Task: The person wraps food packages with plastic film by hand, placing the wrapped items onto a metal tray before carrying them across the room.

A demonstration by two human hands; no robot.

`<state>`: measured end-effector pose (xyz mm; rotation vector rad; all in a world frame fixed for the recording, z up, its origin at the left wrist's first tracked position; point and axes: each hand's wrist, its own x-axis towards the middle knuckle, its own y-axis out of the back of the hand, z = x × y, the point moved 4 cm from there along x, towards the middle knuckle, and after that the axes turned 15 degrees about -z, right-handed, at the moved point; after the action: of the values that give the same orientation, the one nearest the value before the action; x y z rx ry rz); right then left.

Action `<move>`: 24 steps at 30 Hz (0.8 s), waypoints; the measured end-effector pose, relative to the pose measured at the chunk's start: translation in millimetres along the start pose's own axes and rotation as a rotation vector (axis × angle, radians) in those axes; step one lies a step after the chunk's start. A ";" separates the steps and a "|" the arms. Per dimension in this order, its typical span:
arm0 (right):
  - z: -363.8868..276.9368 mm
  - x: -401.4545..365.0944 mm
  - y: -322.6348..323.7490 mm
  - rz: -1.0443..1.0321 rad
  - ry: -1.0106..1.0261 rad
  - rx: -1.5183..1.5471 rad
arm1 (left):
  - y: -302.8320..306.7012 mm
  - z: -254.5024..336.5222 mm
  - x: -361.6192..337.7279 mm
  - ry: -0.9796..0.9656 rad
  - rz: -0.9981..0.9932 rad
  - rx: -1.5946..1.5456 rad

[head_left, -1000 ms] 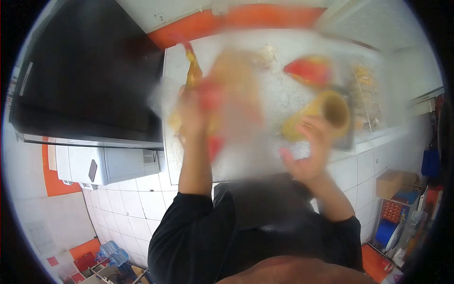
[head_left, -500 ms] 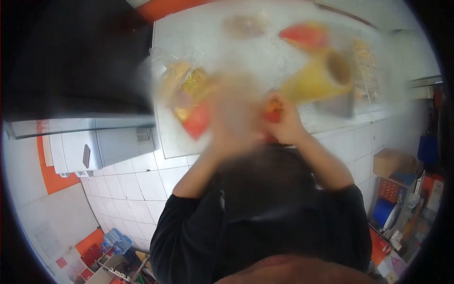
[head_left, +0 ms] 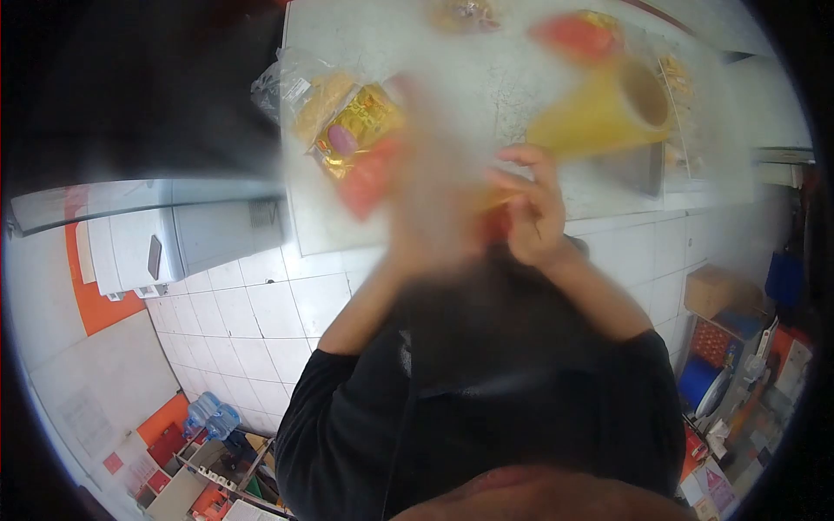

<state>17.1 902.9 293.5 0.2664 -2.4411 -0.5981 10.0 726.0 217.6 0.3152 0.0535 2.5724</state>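
My right hand (head_left: 537, 208) is at the front edge of the white table, its fingers bent round a red and yellow packet (head_left: 494, 217). My left hand (head_left: 434, 208) is smeared by a hazy patch in the middle of the view, so its fingers cannot be made out; it is close to the left side of that packet. Left of it lie a gold packet (head_left: 365, 117) with a purple oval and a blurred red packet (head_left: 372, 178). A yellow roll (head_left: 599, 108) with a hollow core lies behind my right hand.
The white table (head_left: 334, 234) also bears a clear bag (head_left: 300, 78), another red packet (head_left: 578, 36) at the back, and a grey tray (head_left: 634, 169) on the right. Blue water bottles (head_left: 211, 417) stand at lower left, a cardboard box (head_left: 717, 291) at right.
The table and its objects sit higher in view. My right hand's fingers have lifted and spread somewhat beside the red packet, and my left hand stays blurred.
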 end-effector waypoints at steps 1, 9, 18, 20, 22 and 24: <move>2.3 -1.9 3.0 -0.005 -0.004 0.001 | 5.6 3.8 -6.8 -0.130 0.049 0.166; 7.6 9.9 11.7 0.038 -0.299 0.372 | 8.3 21.0 12.0 0.013 -0.291 0.530; 27.5 -4.4 -37.3 -0.089 -0.517 0.265 | -26.5 31.5 50.6 0.112 -0.322 0.598; 21.6 -5.1 -41.2 -0.187 -0.371 0.153 | -32.4 33.1 52.6 0.126 -0.264 0.265; 22.1 -10.7 -36.3 -0.274 -0.399 0.205 | -34.0 23.6 49.1 0.132 -0.202 -0.068; 16.9 -11.4 -27.6 -0.365 -0.422 0.255 | -34.6 -9.0 35.3 0.276 -0.065 -0.466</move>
<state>17.3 888.4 262.5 0.7708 -2.9061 -0.5330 -3.5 774.2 212.8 -0.2121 -0.4208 2.4536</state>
